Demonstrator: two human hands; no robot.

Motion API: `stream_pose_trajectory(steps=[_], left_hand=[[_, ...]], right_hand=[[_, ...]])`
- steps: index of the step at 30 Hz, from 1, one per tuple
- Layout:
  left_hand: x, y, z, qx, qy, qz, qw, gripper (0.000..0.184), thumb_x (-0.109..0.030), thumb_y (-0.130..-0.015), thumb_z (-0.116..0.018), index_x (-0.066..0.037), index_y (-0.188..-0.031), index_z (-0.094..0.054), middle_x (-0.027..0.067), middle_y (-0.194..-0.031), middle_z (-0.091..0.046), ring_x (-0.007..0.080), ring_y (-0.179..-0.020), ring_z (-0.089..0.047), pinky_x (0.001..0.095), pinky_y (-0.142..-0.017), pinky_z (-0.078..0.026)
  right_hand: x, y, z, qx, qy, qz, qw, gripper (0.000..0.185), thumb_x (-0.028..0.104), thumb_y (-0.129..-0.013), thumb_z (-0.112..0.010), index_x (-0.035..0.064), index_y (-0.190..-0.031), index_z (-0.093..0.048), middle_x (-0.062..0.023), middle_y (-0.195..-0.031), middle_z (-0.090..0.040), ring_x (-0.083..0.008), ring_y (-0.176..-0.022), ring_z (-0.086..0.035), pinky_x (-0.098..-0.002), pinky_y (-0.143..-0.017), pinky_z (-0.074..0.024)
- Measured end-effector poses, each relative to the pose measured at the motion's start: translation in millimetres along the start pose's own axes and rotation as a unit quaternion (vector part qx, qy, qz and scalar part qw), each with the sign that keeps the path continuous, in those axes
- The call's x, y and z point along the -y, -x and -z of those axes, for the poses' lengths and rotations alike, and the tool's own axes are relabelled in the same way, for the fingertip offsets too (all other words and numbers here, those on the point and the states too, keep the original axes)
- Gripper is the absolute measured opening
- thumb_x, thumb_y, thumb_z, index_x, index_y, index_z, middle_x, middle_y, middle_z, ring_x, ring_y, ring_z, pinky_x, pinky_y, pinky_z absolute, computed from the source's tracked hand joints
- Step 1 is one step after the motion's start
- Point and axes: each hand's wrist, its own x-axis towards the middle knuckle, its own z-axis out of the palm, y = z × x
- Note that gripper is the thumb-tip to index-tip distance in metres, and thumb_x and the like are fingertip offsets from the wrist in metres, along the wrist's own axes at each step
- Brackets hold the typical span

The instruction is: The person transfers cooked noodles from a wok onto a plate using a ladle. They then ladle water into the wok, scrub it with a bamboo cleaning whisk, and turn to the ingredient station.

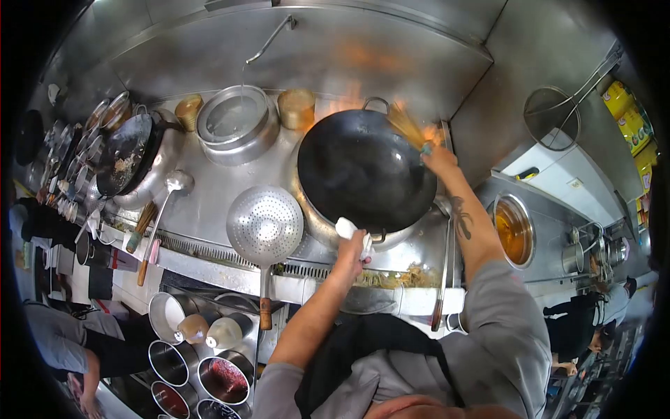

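A large black wok [363,167] sits over the burner, its bowl dark with a few shiny spots. At its near rim my left hand [352,253] is closed round a folded white cloth [347,228], beside the wok's near loop handle [379,236]. Whether the cloth wraps that handle I cannot tell. Beyond the far right rim, my right hand [440,159] grips a bamboo wok brush [407,127], its bristles pointing up and left near the far handle [377,103]. Orange flames [349,98] rise behind the wok.
A perforated strainer [265,223] lies left of the wok; a ladle [444,265] lies to its right. Further left stand a water-filled pot [234,126] under a tap [272,38], another wok [125,157] and a second ladle [157,227]. A bowl of oil [513,230] is at right. Co-workers stand at both sides.
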Motion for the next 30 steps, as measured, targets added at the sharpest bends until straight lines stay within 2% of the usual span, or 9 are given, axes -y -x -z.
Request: stream_pose_trajectory(steps=[4, 9, 12, 14, 16, 20, 24, 26, 30], left_hand=[[3, 0, -2, -0.029, 0.006, 0.023, 0.999, 0.022, -0.023, -0.084, -0.059, -0.012, -0.1, -0.049, 0.0047, -0.076, -0.056, 0.019, -0.054, -0.055, 0.0323, -0.035, -0.035], [-2, 6, -3, -0.015, -0.015, 0.004, 1.0, 0.023, -0.025, -0.086, -0.058, -0.01, -0.101, -0.05, 0.005, -0.076, -0.057, 0.0194, -0.057, -0.056, 0.0331, -0.037, -0.034], [7, 8, -3, -0.007, -0.002, 0.002, 1.0, 0.022, -0.025, -0.086, -0.058, -0.01, -0.101, -0.051, 0.0048, -0.074, -0.057, 0.0192, -0.057, -0.056, 0.0333, -0.037, -0.034], [1, 5, -5, -0.018, -0.002, 0.013, 1.0, 0.021, -0.026, -0.087, -0.058, -0.01, -0.1, -0.051, 0.0047, -0.073, -0.057, 0.0192, -0.057, -0.055, 0.0335, -0.037, -0.034], [-2, 10, -6, -0.02, 0.001, 0.014, 1.0, 0.021, -0.026, -0.087, -0.058, -0.01, -0.099, -0.051, 0.0046, -0.074, -0.057, 0.0193, -0.056, -0.056, 0.0335, -0.037, -0.034], [-3, 6, -7, -0.037, -0.011, 0.03, 0.999, 0.02, -0.026, -0.087, -0.058, -0.011, -0.099, -0.051, 0.0041, -0.074, -0.057, 0.019, -0.055, -0.055, 0.0336, -0.037, -0.034], [-1, 6, -2, -0.003, -0.004, 0.018, 1.0, 0.019, -0.027, -0.088, -0.057, -0.011, -0.098, -0.051, 0.0037, -0.074, -0.056, 0.0188, -0.055, -0.055, 0.0326, -0.037, -0.034], [2, 6, -1, 0.012, -0.001, 0.005, 1.0, 0.019, -0.027, -0.088, -0.057, -0.011, -0.098, -0.051, 0.0038, -0.073, -0.055, 0.0188, -0.055, -0.055, 0.0319, -0.036, -0.034], [2, 4, 0, 0.011, 0.032, 0.008, 0.999, 0.018, -0.026, -0.089, -0.056, -0.011, -0.097, -0.05, 0.0043, -0.074, -0.054, 0.0188, -0.055, -0.054, 0.032, -0.036, -0.033]], right_hand=[[9, -45, -54, -0.218, -0.123, -0.015, 0.968, 0.038, 0.034, -0.085, -0.063, 0.0053, -0.11, -0.063, -0.0193, -0.091, -0.069, -0.0379, -0.09, -0.067, -0.0465, -0.075, -0.0525], [124, 99, -45, 0.294, -0.144, 0.117, 0.938, 0.047, 0.036, -0.082, -0.068, 0.0054, -0.117, -0.062, -0.0157, -0.088, -0.069, -0.03, -0.081, -0.067, -0.0414, -0.073, -0.0534], [45, 93, -62, 0.246, -0.145, 0.275, 0.918, 0.049, 0.036, -0.081, -0.07, 0.0098, -0.122, -0.063, -0.0139, -0.092, -0.07, -0.0272, -0.081, -0.067, -0.0386, -0.073, -0.053], [-10, 23, -24, 0.22, 0.159, 0.19, 0.944, 0.035, 0.038, -0.082, -0.067, 0.014, -0.107, -0.068, -0.0125, -0.099, -0.071, -0.0268, -0.093, -0.067, -0.0402, -0.081, -0.052], [-27, -3, 28, -0.072, 0.074, 0.044, 0.994, 0.032, 0.035, -0.085, -0.064, 0.0107, -0.106, -0.065, -0.0136, -0.091, -0.07, -0.0263, -0.077, -0.068, -0.0397, -0.069, -0.0533], [10, -31, -6, -0.2, -0.291, 0.01, 0.935, 0.033, 0.035, -0.084, -0.068, 0.0108, -0.106, -0.064, -0.0127, -0.084, -0.069, -0.027, -0.066, -0.066, -0.038, -0.061, -0.0527], [88, 29, -79, 0.155, -0.139, 0.141, 0.968, 0.034, 0.034, -0.082, -0.07, 0.0103, -0.105, -0.064, -0.0137, -0.082, -0.067, -0.0247, -0.069, -0.066, -0.0363, -0.066, -0.0535], [81, 59, -120, 0.134, -0.199, 0.271, 0.932, 0.046, 0.036, -0.084, -0.067, 0.0109, -0.121, -0.058, -0.0209, -0.098, -0.068, -0.0344, -0.094, -0.067, -0.0443, -0.08, -0.0521], [25, 22, -44, -0.003, 0.045, 0.002, 0.999, 0.05, 0.042, -0.087, -0.061, 0.0113, -0.127, -0.056, -0.022, -0.107, -0.066, -0.039, -0.101, -0.064, -0.0473, -0.086, -0.0505]])
